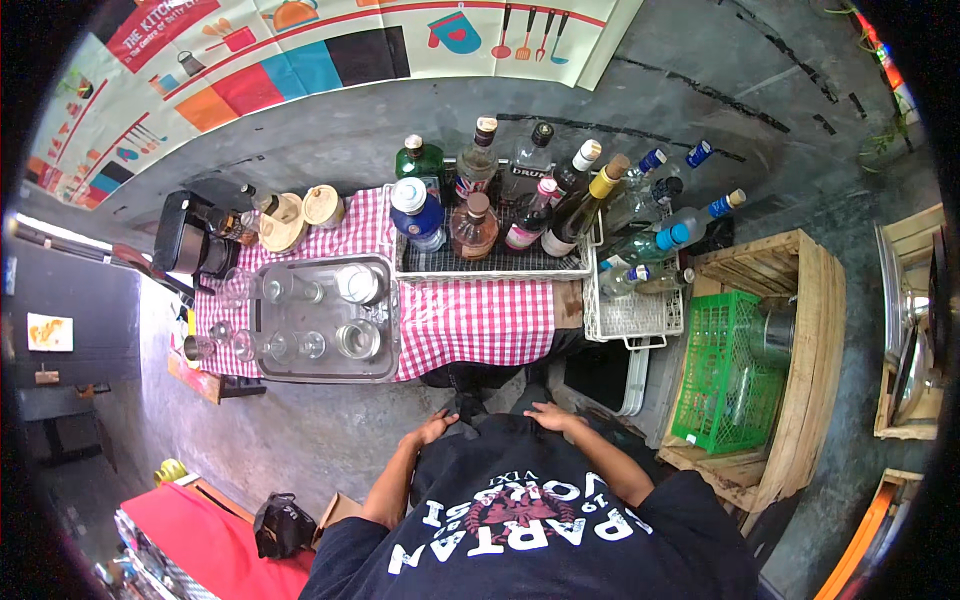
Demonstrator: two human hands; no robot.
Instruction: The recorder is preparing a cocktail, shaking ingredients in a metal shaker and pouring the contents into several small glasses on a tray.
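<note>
Black tee [530, 565] nearest cam; L hand [435, 427] & R hand [553, 416] look open, empty, at lap. Glasses [358, 341] on tray [320, 376] fwd-left of L hand; bottles [474, 230] in white basket [490, 274] fwd of both. Prog: prob. nothing underway, glasses & bottles untouched.

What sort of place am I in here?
Probably a small bar or kitchen drinks corner: assorted bottles crowd a white basket, glasses stand on a tray, and a utensil-print banner hangs on the wall.
</note>
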